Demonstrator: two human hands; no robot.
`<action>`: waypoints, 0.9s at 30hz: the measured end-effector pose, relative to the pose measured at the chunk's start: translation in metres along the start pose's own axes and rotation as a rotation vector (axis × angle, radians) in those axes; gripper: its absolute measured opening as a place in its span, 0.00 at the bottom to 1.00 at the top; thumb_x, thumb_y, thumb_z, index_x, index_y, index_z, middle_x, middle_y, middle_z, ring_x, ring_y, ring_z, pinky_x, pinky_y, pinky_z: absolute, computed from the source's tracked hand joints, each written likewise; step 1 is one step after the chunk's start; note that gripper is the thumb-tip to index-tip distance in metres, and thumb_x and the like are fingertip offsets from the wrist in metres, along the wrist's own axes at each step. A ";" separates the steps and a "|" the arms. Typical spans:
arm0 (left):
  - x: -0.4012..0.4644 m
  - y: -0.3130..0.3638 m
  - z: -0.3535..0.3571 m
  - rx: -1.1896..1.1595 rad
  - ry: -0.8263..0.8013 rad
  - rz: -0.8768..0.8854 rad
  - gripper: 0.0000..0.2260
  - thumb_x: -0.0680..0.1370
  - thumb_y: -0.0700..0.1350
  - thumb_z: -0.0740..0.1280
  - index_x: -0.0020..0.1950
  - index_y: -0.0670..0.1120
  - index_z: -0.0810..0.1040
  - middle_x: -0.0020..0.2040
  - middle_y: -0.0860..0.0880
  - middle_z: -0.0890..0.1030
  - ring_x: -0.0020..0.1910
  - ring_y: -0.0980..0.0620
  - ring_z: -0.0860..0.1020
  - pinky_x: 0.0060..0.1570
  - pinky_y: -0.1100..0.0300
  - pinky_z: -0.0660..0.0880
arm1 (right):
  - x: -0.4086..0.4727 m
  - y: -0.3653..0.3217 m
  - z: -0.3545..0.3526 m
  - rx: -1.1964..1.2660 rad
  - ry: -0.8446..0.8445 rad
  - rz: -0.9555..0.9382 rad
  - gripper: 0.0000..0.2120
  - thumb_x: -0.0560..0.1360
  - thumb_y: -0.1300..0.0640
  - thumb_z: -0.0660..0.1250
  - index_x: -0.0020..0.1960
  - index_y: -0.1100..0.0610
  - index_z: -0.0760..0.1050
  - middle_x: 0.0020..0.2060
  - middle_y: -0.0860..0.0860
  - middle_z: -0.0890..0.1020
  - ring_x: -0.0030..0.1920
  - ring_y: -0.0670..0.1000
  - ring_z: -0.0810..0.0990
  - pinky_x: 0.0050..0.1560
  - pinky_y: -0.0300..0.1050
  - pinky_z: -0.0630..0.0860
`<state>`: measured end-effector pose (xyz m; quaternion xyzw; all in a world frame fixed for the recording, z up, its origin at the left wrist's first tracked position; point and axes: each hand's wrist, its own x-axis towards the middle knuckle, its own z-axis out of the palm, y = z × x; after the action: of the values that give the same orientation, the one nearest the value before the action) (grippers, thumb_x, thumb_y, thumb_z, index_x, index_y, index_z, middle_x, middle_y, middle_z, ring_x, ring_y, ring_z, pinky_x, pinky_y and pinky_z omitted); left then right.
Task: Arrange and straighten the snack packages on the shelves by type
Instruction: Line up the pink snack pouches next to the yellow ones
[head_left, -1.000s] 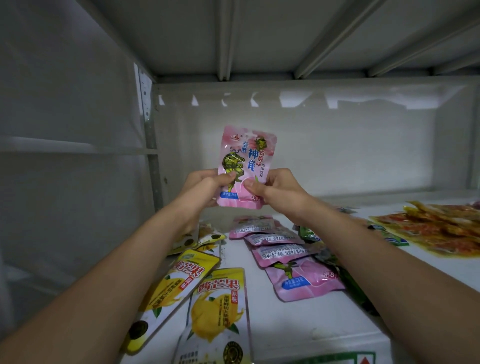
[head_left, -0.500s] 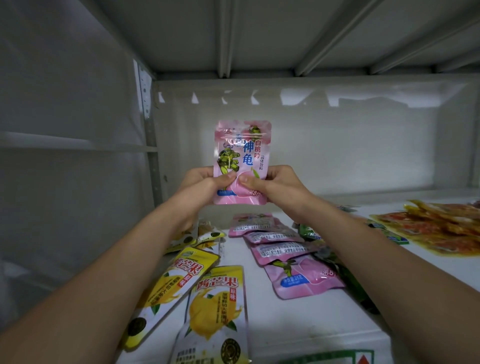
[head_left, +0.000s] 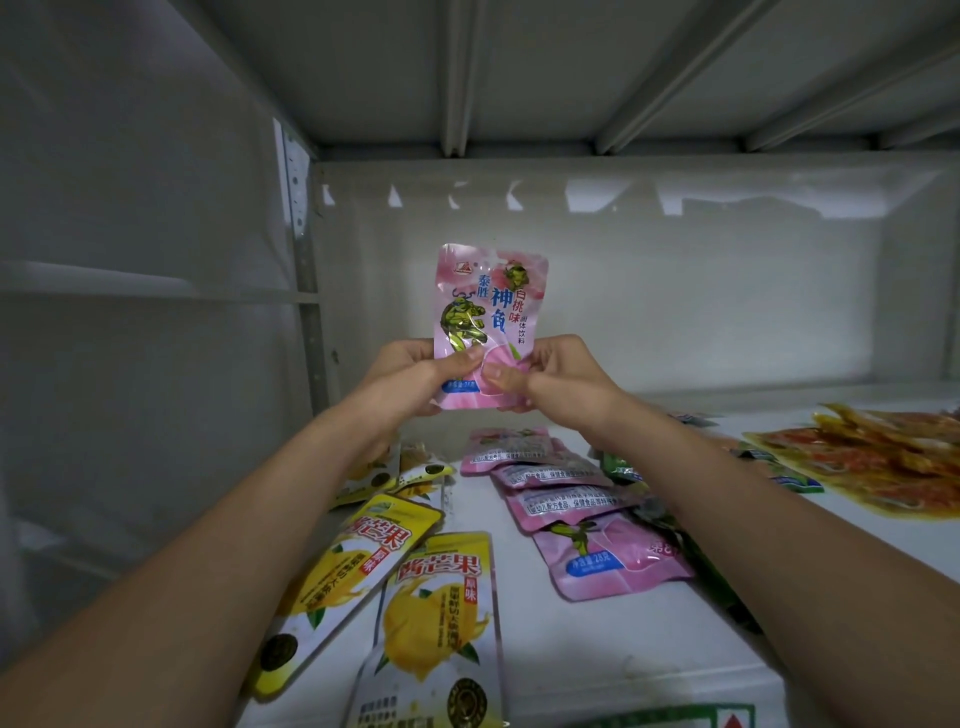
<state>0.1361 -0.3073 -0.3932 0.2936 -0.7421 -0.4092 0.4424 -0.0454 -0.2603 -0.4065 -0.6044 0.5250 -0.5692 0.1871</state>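
White painted metal makes up the shelf (head_left: 597, 670), its back wall (head_left: 675, 291) glossy with pale reflections, and the ribbed underside of the next shelf (head_left: 571, 67) hangs overhead. A perforated upright (head_left: 301, 249) stands at the back left corner. Above the shelf's middle, both hands hold one pink packet (head_left: 488, 312) upright, print facing the camera: the left hand (head_left: 415, 376) has its grip pinching the lower left edge, the right hand (head_left: 550, 376) pinching the lower right. Under them a row of pink packets (head_left: 561, 499) lies overlapping from back to front. Yellow mango packets (head_left: 415, 582) lie askew toward the front left corner. Green packets (head_left: 691, 561) show just right of the pink row, and orange-red packets (head_left: 872, 457) lie by the right edge.
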 end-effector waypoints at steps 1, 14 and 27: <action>0.000 -0.001 0.000 0.020 0.001 0.006 0.11 0.78 0.53 0.75 0.49 0.45 0.86 0.47 0.46 0.89 0.41 0.52 0.82 0.45 0.59 0.77 | 0.000 0.000 -0.001 -0.022 0.004 -0.005 0.22 0.76 0.54 0.77 0.58 0.73 0.79 0.48 0.65 0.87 0.37 0.49 0.86 0.41 0.43 0.81; 0.001 -0.004 -0.001 0.053 -0.006 0.096 0.14 0.82 0.48 0.71 0.45 0.38 0.82 0.37 0.44 0.86 0.36 0.56 0.80 0.45 0.61 0.77 | -0.013 -0.013 0.001 0.004 0.015 -0.034 0.23 0.68 0.35 0.76 0.35 0.56 0.81 0.30 0.50 0.80 0.36 0.51 0.79 0.48 0.59 0.84; 0.002 0.000 0.006 -0.043 0.008 0.052 0.09 0.77 0.53 0.75 0.45 0.48 0.86 0.39 0.54 0.87 0.35 0.62 0.81 0.33 0.71 0.73 | -0.005 -0.013 -0.002 0.158 0.058 0.006 0.13 0.80 0.47 0.72 0.46 0.57 0.82 0.37 0.48 0.85 0.39 0.46 0.80 0.45 0.43 0.77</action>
<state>0.1305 -0.3064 -0.3938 0.2662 -0.7387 -0.4121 0.4622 -0.0413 -0.2506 -0.3976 -0.5694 0.4853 -0.6258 0.2206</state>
